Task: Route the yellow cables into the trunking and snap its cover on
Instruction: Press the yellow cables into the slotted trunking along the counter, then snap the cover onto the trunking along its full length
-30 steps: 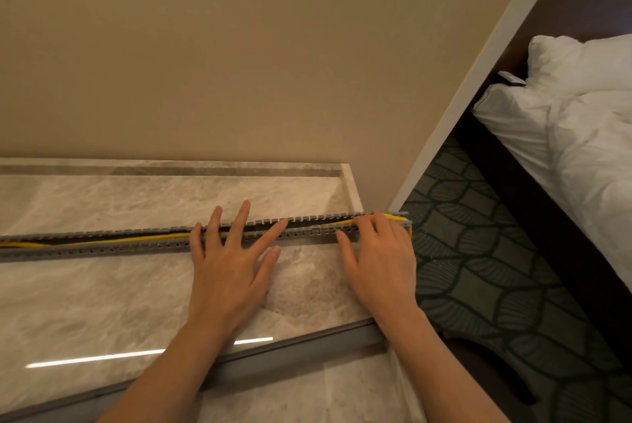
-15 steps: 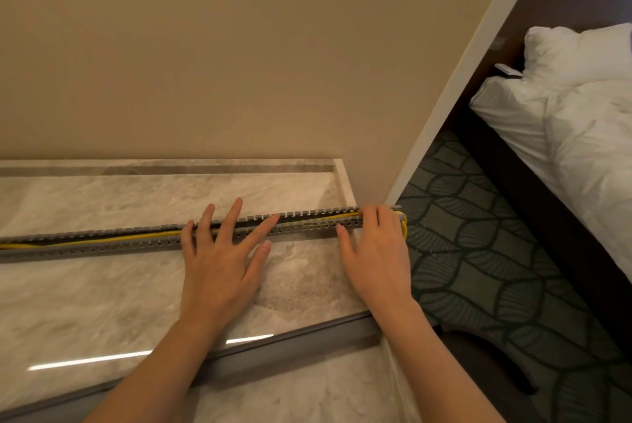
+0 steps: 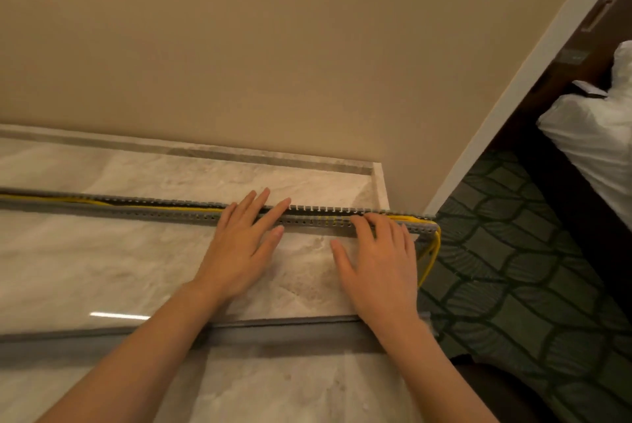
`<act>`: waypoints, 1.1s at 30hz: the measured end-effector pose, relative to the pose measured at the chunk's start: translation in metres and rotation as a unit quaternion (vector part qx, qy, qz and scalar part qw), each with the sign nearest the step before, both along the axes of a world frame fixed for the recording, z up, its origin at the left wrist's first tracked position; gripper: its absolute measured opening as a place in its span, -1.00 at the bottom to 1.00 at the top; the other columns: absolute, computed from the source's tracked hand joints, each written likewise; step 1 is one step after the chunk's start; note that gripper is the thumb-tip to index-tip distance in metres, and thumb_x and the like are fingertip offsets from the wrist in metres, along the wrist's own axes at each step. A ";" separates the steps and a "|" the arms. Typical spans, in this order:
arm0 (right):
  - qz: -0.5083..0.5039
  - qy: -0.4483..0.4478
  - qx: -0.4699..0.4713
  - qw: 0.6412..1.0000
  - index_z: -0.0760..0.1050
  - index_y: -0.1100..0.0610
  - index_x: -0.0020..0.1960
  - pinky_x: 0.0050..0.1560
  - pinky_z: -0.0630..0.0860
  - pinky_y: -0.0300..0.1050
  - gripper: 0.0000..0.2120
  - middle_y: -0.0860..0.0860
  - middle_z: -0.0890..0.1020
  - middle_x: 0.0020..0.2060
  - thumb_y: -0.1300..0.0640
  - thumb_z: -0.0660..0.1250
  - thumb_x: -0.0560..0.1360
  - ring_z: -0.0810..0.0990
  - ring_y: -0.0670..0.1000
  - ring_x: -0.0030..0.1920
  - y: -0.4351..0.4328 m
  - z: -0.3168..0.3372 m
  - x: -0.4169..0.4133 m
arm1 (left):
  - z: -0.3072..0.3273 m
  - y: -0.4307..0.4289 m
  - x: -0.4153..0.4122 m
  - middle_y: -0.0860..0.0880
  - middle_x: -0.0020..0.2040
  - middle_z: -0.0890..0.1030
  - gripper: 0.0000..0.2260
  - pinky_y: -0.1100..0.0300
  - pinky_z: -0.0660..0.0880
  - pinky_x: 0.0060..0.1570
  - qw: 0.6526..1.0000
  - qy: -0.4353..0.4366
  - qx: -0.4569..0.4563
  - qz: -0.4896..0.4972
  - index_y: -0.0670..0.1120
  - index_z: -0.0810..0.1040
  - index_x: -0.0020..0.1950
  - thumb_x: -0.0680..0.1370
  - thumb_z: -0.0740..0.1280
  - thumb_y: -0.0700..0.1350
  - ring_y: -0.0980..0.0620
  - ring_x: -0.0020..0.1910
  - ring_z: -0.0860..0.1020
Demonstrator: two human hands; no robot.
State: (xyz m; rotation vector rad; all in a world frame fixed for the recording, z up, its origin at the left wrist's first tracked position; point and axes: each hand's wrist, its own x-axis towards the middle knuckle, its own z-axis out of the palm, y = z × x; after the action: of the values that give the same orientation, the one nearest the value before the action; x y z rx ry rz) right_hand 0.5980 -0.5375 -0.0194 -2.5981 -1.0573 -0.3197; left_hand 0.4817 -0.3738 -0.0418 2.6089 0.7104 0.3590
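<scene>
Trunking [image 3: 164, 214] runs sideways under my fingertips on the surface [image 3: 102, 269]. Both my left hand [image 3: 239, 245] and right hand [image 3: 379, 265] lie flat, fingers spread, pressing yellow cables [image 3: 154, 206] in. Cable end hangs past my right hand.

Marble top, beige wall, and a bedroom off to one side

The marble top [image 3: 102, 269] is pale and glossy, catching a thin streak of light down near the front edge, with a grey strip [image 3: 239, 335] running along that edge and more marble below it. A raised marble lip [image 3: 191, 149] lines the back where it meets the plain beige wall [image 3: 273, 46]. A white trim [image 3: 513, 87] runs diagonally down the wall's corner. Past that there's dark green carpet [image 3: 513, 269] with a leafy pattern, a dark wood bed frame [image 3: 554, 183], and rumpled white bedding [image 3: 595, 135] on top.
</scene>
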 end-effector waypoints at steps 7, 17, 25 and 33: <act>0.144 0.033 -0.008 0.989 0.56 0.10 0.12 0.05 0.52 0.02 -0.52 0.08 0.63 0.02 -0.18 0.08 0.46 0.59 0.12 0.03 0.033 0.017 -0.074 | 0.032 0.005 -0.087 0.00 0.48 0.27 -0.37 0.05 0.17 0.42 1.000 0.002 -0.001 0.014 0.10 0.27 0.46 0.49 -0.15 0.34 0.02 0.45 0.24; 0.305 0.032 -0.008 0.952 0.56 0.12 0.13 -0.07 0.55 -0.03 -0.50 0.06 0.65 -0.04 -0.18 0.09 0.45 0.62 0.11 -0.09 0.096 0.031 -0.260 | 0.060 0.008 -0.305 0.09 0.50 0.22 -0.26 0.17 0.11 0.40 0.989 0.095 0.055 0.094 0.19 0.14 0.49 0.40 -0.33 0.42 0.10 0.45 0.19; 0.377 0.093 -0.012 0.921 0.33 0.03 0.39 0.27 0.32 -0.07 -0.50 -0.02 0.47 0.28 -0.19 0.09 0.55 0.41 0.02 0.28 0.149 0.030 -0.428 | 0.066 0.019 -0.486 0.12 0.51 0.16 -0.37 0.20 0.04 0.43 0.975 0.133 0.024 0.177 0.21 0.04 0.51 0.46 -0.24 0.37 0.14 0.48 0.12; 0.416 0.093 -0.054 0.903 0.25 0.01 0.42 0.27 0.26 -0.11 -0.55 -0.05 0.41 0.33 -0.10 0.13 0.57 0.36 0.01 0.32 0.204 0.026 -0.513 | 0.055 0.057 -0.563 0.09 0.49 0.25 -0.55 0.04 0.19 0.40 0.972 0.101 -0.036 0.208 0.15 0.12 0.51 0.62 0.00 0.17 0.07 0.45 0.21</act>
State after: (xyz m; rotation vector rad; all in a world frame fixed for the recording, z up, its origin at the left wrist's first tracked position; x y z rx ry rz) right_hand 0.0854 -0.3331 0.0065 -1.9425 -1.9919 0.1961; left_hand -0.0817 -0.3165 0.0135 2.4373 1.3206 0.1821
